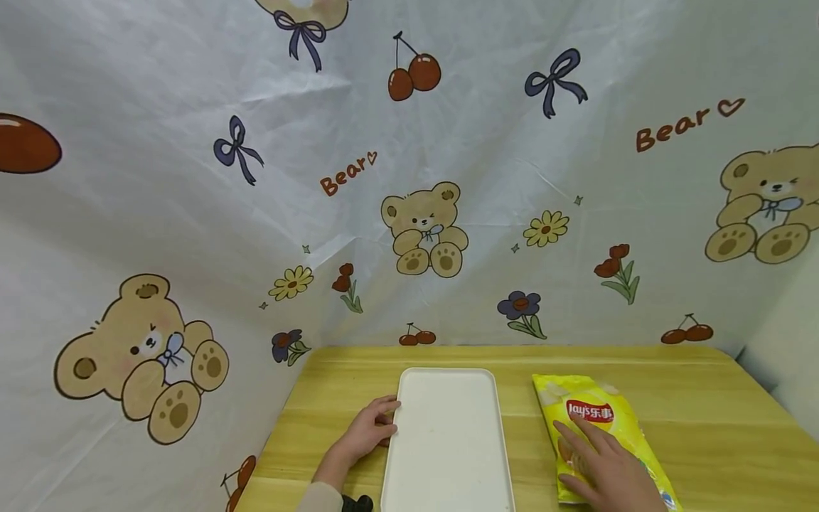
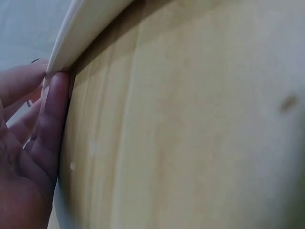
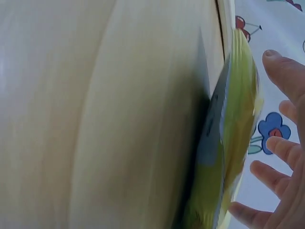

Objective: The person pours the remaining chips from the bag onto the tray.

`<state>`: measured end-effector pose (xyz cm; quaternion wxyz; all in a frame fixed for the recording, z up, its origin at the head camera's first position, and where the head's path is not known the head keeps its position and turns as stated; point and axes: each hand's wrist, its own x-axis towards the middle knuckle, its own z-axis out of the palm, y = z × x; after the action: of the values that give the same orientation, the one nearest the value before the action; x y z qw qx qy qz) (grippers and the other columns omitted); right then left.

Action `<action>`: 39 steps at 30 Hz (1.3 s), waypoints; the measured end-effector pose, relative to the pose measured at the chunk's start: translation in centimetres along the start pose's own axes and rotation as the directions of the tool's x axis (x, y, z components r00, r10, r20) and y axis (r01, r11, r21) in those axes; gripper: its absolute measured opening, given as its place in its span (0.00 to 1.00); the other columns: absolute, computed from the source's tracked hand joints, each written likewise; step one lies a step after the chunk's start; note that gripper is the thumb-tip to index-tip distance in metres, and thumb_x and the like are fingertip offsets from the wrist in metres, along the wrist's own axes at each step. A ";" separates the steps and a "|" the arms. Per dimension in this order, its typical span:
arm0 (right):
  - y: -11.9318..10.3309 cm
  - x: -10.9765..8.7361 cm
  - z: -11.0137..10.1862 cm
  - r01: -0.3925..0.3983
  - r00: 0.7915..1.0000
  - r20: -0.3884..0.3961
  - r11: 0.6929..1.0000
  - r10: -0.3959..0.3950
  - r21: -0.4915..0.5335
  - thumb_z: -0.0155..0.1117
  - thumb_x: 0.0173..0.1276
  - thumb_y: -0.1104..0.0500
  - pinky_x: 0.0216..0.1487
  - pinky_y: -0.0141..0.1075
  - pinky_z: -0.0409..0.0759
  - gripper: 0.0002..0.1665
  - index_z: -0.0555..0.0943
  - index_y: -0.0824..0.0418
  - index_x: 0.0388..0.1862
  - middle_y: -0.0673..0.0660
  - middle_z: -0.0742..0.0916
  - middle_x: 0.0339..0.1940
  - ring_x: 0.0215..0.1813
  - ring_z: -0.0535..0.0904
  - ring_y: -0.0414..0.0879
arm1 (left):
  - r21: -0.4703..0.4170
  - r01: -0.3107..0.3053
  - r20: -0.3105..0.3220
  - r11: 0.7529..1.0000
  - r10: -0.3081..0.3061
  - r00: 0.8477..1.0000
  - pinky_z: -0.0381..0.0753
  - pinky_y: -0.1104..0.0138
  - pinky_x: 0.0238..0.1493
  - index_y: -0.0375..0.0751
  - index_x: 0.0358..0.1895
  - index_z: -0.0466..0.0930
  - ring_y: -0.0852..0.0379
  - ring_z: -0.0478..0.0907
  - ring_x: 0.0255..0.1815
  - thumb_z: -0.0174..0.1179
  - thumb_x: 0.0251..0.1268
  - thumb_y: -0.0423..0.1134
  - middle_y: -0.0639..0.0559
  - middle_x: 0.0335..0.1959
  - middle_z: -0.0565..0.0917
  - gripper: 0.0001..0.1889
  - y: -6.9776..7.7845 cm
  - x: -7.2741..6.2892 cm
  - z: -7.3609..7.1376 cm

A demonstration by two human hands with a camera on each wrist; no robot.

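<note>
Two things are lying on the worktop [image 1: 716, 405]: a white tray [image 1: 448, 441] in the middle and, well apart on its right, a yellow chip bag [image 1: 619, 421]. The tray is lying flat, its long sides running away from the person. The left hand [image 1: 363, 434] is gripping the tray's left rim; in the left wrist view the rim is sitting between its fingers. A light sleeve [image 1: 322, 498] is covering that forearm, and a dark item [image 1: 358, 504] is showing beside it. The bag is lying on its back, its red label [image 1: 590, 410] facing up and its far end leaning slightly left. The right hand [image 1: 614, 473] is spreading its fingers over the bag, open and holding nothing; whether a fingertip is touching it, I cannot tell. Behind the worktop, a white sheet [image 1: 486, 142] is hanging, printed with bears, cherries, bows and flowers.
</note>
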<state>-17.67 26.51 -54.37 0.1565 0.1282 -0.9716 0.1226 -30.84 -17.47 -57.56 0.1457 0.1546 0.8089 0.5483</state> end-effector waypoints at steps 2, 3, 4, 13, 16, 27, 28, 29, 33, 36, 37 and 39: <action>-0.5 0.1 0.2 -0.004 1.000 0.006 1.000 0.004 -0.014 0.74 0.51 0.32 0.55 0.59 0.79 0.47 0.75 0.46 0.70 0.59 0.78 0.69 0.63 0.78 0.60 | 0.002 0.004 -0.003 1.000 -0.004 1.000 0.85 0.64 0.36 0.36 0.72 0.69 0.53 0.71 0.49 0.59 0.70 0.30 0.40 0.78 0.59 0.27 -0.1 0.1 0.0; -0.7 0.1 0.4 -0.004 1.000 0.012 1.000 0.005 -0.026 0.74 0.51 0.31 0.56 0.60 0.78 0.48 0.76 0.46 0.69 0.59 0.78 0.69 0.64 0.77 0.60 | 0.000 0.012 -0.006 1.000 -0.012 1.000 0.85 0.64 0.36 0.37 0.72 0.69 0.53 0.71 0.49 0.59 0.70 0.30 0.41 0.78 0.60 0.27 -0.1 0.1 0.0; -0.9 0.1 0.6 -0.006 1.000 0.022 0.999 0.007 -0.043 0.73 0.50 0.29 0.57 0.61 0.77 0.48 0.76 0.46 0.69 0.58 0.77 0.70 0.65 0.76 0.60 | -0.002 0.014 -0.008 1.000 -0.014 1.000 0.85 0.64 0.36 0.37 0.72 0.70 0.53 0.71 0.49 0.59 0.70 0.30 0.42 0.78 0.60 0.27 -0.1 0.1 0.0; -1.4 -0.2 1.6 -0.002 0.993 0.114 0.995 0.013 -0.096 0.59 0.47 0.16 0.58 0.74 0.67 0.51 0.76 0.38 0.68 0.55 0.73 0.75 0.72 0.68 0.62 | -0.051 0.022 -0.027 0.998 -0.023 0.999 0.85 0.66 0.33 0.36 0.71 0.71 0.55 0.73 0.47 0.61 0.67 0.29 0.40 0.78 0.61 0.28 -0.4 -0.1 -0.2; -1.6 0.0 1.3 -0.020 0.981 0.188 0.995 0.037 -0.095 0.56 0.45 0.13 0.59 0.76 0.64 0.52 0.78 0.36 0.66 0.56 0.70 0.77 0.74 0.65 0.64 | -0.052 0.022 -0.031 0.998 -0.023 0.999 0.84 0.68 0.32 0.36 0.71 0.70 0.57 0.72 0.44 0.61 0.67 0.29 0.40 0.78 0.61 0.28 -0.4 -0.1 -0.3; -1.2 0.6 0.8 -0.039 0.936 0.350 0.999 0.033 0.010 0.68 0.49 0.24 0.53 0.81 0.65 0.46 0.79 0.44 0.65 0.63 0.64 0.80 0.75 0.62 0.70 | -0.065 0.015 -0.033 0.998 -0.017 0.999 0.85 0.67 0.33 0.35 0.71 0.71 0.56 0.73 0.43 0.61 0.67 0.28 0.39 0.78 0.61 0.28 -0.4 -0.1 -0.1; -1.1 0.7 0.8 -0.044 0.933 0.358 0.999 0.035 0.015 0.70 0.50 0.26 0.52 0.80 0.65 0.44 0.80 0.44 0.64 0.63 0.64 0.80 0.75 0.62 0.70 | -0.066 0.016 -0.032 0.998 -0.018 0.999 0.85 0.67 0.33 0.35 0.71 0.70 0.56 0.73 0.43 0.61 0.67 0.28 0.39 0.78 0.61 0.28 -0.4 -0.1 0.0; -1.1 0.7 0.8 -0.047 0.930 0.365 0.999 0.038 0.014 0.71 0.51 0.29 0.52 0.80 0.65 0.42 0.80 0.45 0.64 0.63 0.64 0.79 0.75 0.63 0.70 | -0.065 0.017 -0.031 0.998 -0.019 0.999 0.85 0.67 0.32 0.35 0.71 0.70 0.56 0.72 0.43 0.61 0.67 0.28 0.39 0.78 0.61 0.28 -0.4 -0.1 0.0; -0.9 1.1 1.0 -0.052 0.918 0.394 0.999 0.050 -0.005 0.77 0.53 0.41 0.50 0.79 0.68 0.35 0.80 0.45 0.61 0.63 0.66 0.78 0.73 0.65 0.70 | -0.063 0.020 -0.029 0.998 -0.022 0.999 0.84 0.67 0.32 0.35 0.71 0.70 0.56 0.72 0.41 0.61 0.67 0.28 0.39 0.78 0.60 0.28 -0.4 0.0 0.0; -0.8 1.2 1.1 -0.034 0.921 0.389 0.999 0.035 -0.011 0.78 0.54 0.47 0.49 0.76 0.72 0.31 0.80 0.47 0.58 0.64 0.68 0.77 0.71 0.67 0.71 | -0.066 0.021 -0.026 0.998 -0.023 0.999 0.84 0.67 0.32 0.35 0.71 0.70 0.56 0.72 0.41 0.61 0.67 0.28 0.39 0.78 0.60 0.28 -0.3 0.0 0.0; -0.7 1.2 1.1 -0.021 0.924 0.381 1.000 0.024 -0.011 0.78 0.54 0.47 0.49 0.74 0.74 0.30 0.80 0.48 0.57 0.64 0.69 0.76 0.71 0.67 0.71 | -0.065 0.021 -0.026 0.998 -0.023 0.999 0.84 0.67 0.32 0.35 0.71 0.70 0.56 0.72 0.41 0.61 0.67 0.28 0.39 0.78 0.60 0.28 -0.3 0.1 0.0; -0.6 1.2 1.0 0.008 0.931 0.365 1.000 -0.003 -0.012 0.77 0.52 0.40 0.48 0.70 0.77 0.32 0.80 0.49 0.54 0.65 0.71 0.74 0.69 0.69 0.72 | -0.064 0.020 -0.026 0.998 -0.022 0.999 0.84 0.67 0.32 0.35 0.71 0.70 0.56 0.72 0.41 0.61 0.67 0.28 0.39 0.78 0.60 0.28 -0.3 0.1 0.0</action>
<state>-18.84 25.46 -54.78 -0.0257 0.1502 -0.9843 0.0897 -30.96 -17.56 -57.85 0.1453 0.1340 0.7945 0.5741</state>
